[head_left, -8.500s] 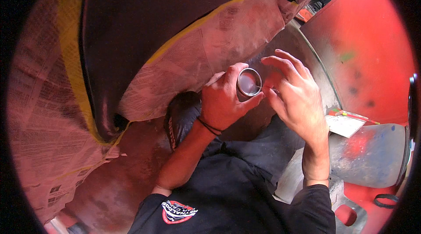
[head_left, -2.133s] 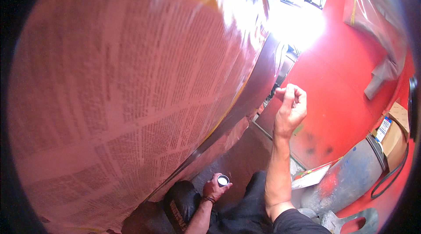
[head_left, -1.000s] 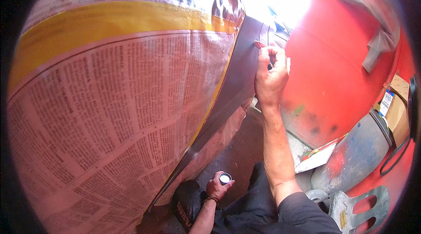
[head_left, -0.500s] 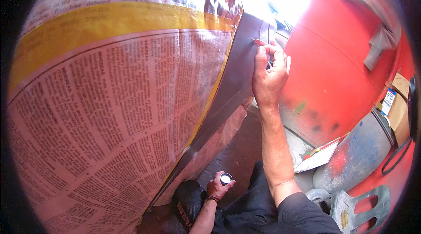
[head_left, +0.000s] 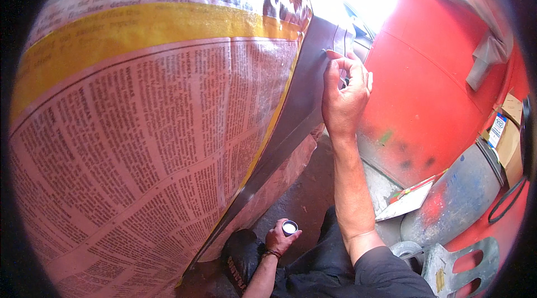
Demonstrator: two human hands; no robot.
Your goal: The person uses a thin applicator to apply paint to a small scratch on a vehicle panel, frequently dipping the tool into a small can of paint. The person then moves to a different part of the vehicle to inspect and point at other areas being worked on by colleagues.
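Note:
My right hand (head_left: 347,88) is raised at the dark grey painted panel (head_left: 291,97), with thumb and fingertips pinched together. Between them is a small slim brush (head_left: 332,53), its brownish end close to the panel; my fingers hide most of it. Whether the tip touches the surface is hard to tell. Low down, by my knee, my left hand (head_left: 276,238) is wrapped round a small dark cup (head_left: 290,228) with white contents. Newspaper (head_left: 151,147) masks the large surface on the left, edged with yellow tape (head_left: 269,130) along the panel.
A big red curved panel (head_left: 430,69) stands to the right, with clear plastic sheeting (head_left: 486,52) hanging over it. Below it are a paint-spattered grey cylinder (head_left: 456,197), a white card (head_left: 405,202), a cardboard box (head_left: 510,136) and a grey slotted metal piece (head_left: 461,267).
Both hands keep nearly the same places and grips. The whole view has shifted very slightly.

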